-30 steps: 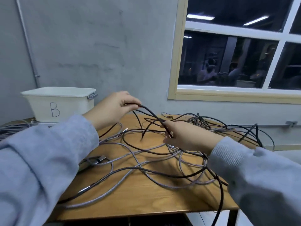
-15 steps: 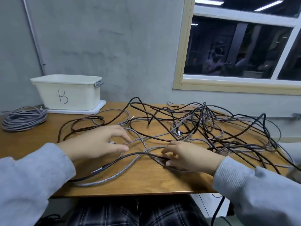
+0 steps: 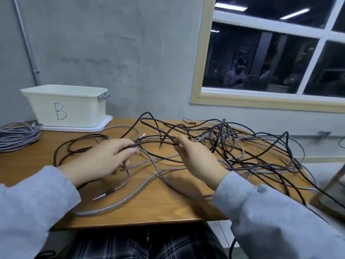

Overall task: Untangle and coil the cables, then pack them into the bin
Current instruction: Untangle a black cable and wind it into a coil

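A tangle of dark and grey braided cables (image 3: pixel 233 146) spreads over the wooden table (image 3: pixel 168 208), thickest at the right. My left hand (image 3: pixel 104 161) is closed around a dark cable (image 3: pixel 155 142) near its metal-tipped end, just above the table's middle. My right hand (image 3: pixel 196 159) pinches the same dark cable a short way to the right. A grey braided cable (image 3: pixel 141 186) runs under both hands toward the front edge. The cream bin marked "B" (image 3: pixel 65 107) stands on its lid at the back left, apart from both hands.
A coiled bundle of grey cable (image 3: pixel 16 135) lies at the table's far left. A grey wall and a window (image 3: pixel 270 58) rise behind the table. Some cables hang over the right edge. My legs show below the front edge.
Both hands have lifted off the table and moved away from me. They now grip a dark cable between them. The camera has moved closer to the table.
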Motion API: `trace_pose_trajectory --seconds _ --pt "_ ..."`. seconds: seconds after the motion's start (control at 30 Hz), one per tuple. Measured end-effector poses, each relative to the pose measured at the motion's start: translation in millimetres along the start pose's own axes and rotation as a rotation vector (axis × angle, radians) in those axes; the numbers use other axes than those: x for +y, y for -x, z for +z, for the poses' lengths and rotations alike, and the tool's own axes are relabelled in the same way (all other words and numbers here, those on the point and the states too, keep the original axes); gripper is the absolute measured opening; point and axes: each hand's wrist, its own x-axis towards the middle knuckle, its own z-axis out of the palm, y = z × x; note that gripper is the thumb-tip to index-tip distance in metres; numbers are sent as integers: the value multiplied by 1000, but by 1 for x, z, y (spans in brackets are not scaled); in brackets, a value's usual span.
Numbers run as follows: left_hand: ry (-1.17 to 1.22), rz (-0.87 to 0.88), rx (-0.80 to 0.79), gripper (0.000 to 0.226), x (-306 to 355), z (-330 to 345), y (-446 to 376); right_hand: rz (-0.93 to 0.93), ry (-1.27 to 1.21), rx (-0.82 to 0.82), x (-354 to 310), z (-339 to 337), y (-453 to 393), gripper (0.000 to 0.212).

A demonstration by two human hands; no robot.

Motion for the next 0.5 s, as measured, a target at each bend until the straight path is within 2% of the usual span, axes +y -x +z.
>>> trace_pose_trajectory --seconds 0.07,0.23,0.37,0.5 --pt "70 15 135 22 9 -8 -3 -48 10 89 3 -19 -7 23" --pt "89 112 373 25 37 -37 -16 -107 145 149 13 -56 -14 31" --pt "60 143 451 16 47 -65 -27 -40 260 154 29 -81 -13 29" --pt "34 100 486 17 49 -84 -34 98 366 167 57 -94 -8 26"
